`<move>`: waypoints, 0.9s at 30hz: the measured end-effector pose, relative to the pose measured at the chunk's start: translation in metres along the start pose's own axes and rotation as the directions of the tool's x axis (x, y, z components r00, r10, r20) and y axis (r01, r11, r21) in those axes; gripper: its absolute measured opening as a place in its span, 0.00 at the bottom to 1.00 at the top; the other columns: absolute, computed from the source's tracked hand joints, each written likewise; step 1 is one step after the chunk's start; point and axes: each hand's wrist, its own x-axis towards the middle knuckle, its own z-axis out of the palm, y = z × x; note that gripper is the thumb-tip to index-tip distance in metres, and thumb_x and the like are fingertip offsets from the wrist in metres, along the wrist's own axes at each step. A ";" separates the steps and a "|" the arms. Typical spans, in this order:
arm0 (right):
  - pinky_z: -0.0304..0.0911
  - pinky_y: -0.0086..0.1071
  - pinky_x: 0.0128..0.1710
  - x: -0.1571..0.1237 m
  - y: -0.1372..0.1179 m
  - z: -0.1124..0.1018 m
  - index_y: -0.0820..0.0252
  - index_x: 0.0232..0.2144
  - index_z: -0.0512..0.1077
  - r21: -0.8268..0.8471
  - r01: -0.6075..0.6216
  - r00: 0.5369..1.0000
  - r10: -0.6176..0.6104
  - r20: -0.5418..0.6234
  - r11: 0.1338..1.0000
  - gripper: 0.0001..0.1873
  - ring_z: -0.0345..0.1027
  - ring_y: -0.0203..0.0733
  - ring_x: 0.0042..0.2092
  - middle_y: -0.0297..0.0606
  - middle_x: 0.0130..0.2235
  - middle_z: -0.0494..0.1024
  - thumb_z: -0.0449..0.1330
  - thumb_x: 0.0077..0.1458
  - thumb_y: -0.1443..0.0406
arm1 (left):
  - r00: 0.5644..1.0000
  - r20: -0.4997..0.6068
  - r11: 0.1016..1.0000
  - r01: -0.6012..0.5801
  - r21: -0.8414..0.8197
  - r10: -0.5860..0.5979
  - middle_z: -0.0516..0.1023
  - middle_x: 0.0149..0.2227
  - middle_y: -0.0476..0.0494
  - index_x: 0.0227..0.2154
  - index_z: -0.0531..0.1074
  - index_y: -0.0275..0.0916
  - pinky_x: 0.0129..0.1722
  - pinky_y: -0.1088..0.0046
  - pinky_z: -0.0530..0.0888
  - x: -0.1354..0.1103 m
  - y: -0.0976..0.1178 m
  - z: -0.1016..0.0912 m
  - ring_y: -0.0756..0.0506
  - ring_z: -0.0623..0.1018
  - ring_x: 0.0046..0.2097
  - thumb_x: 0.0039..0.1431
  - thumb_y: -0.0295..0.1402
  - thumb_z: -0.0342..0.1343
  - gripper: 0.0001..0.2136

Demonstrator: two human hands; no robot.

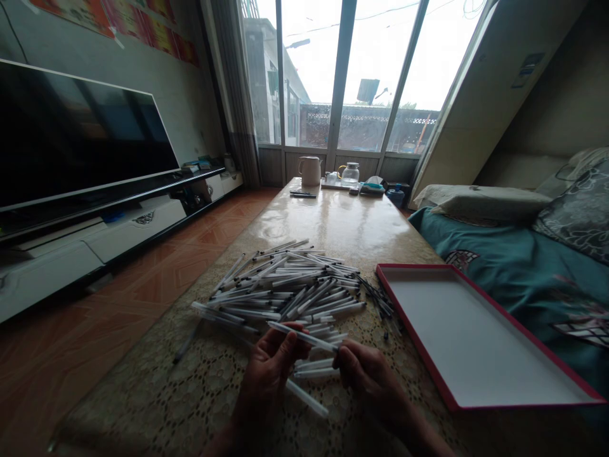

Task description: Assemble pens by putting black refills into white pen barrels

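A pile of several white pens (290, 289) lies on the long table (333, 222), on a lace cover. My left hand (269, 371) and my right hand (366, 374) are both closed on one white pen (304, 336), held across between them just above the near edge of the pile. Another white pen (307, 398) sticks out below my left hand; whether that hand holds it I cannot tell. A shallow red-rimmed white tray (419, 336) lies to the right of the pile, with nothing in it.
A white kettle (309, 171), a glass jug (351, 173) and small items stand at the table's far end. A teal-covered sofa (514, 266) with cushions runs along the right. On the left, a television (80, 136) sits on a low stand beyond the tiled floor.
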 end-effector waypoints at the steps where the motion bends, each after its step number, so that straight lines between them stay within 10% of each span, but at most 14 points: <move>1: 0.51 0.24 0.22 0.000 0.000 0.000 0.62 0.25 0.66 0.021 -0.013 1.000 0.013 -0.006 1.000 0.23 0.56 0.30 0.22 0.29 0.20 0.64 0.45 0.63 0.52 | 1.000 0.002 1.000 -0.002 0.008 0.002 0.81 0.32 0.43 0.34 0.76 0.35 0.32 0.78 0.74 0.000 0.000 0.000 0.50 0.78 0.30 0.45 0.34 0.67 0.13; 27: 0.56 0.27 0.27 0.000 0.001 -0.005 0.61 0.30 0.69 -0.145 0.022 0.991 -0.041 -0.127 0.989 0.14 0.62 0.35 0.27 0.32 0.24 0.69 0.51 0.60 0.57 | 0.996 -0.088 0.993 0.011 0.115 -0.001 0.81 0.26 0.43 0.29 0.76 0.34 0.31 0.71 0.77 -0.002 0.001 0.003 0.44 0.80 0.28 0.39 0.37 0.69 0.15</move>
